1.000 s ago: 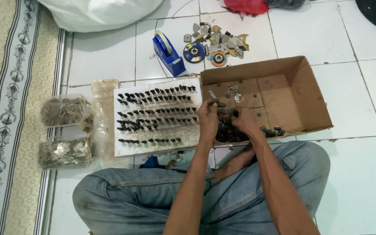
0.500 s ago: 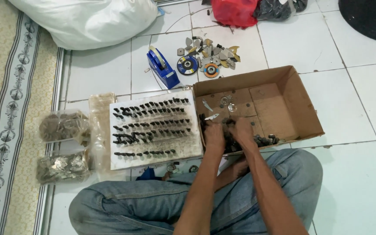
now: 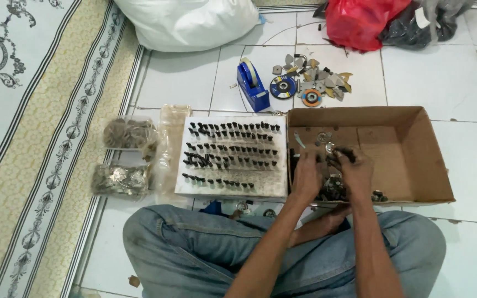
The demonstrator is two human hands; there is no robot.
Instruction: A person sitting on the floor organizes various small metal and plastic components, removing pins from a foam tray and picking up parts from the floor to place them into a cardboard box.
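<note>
I sit cross-legged on a white tiled floor. Both hands reach into an open cardboard box [image 3: 415, 143] holding a pile of small dark bolts [image 3: 335, 190] and a few washers. My left hand [image 3: 307, 175] rests over the pile near the box's left wall, fingers curled down. My right hand [image 3: 353, 168] pinches a small dark bolt [image 3: 342, 153] above the pile. To the left lies a white board [image 3: 232, 187] with several rows of dark bolts [image 3: 230, 148] laid out.
Two clear bags of metal parts [image 3: 128, 133] [image 3: 120, 180] and empty plastic bags [image 3: 169, 143] lie left of the board. A blue tape dispenser [image 3: 252, 85], grinding discs [image 3: 284, 86] and metal scraps sit behind. A white sack [image 3: 189, 22], red bag [image 3: 362, 19] and patterned rug [image 3: 34, 127] border the area.
The view has shifted, with the box and board sitting lower and more central in frame. Both hands stay in the box, working over the bolt pile; the right hand has lifted slightly.
</note>
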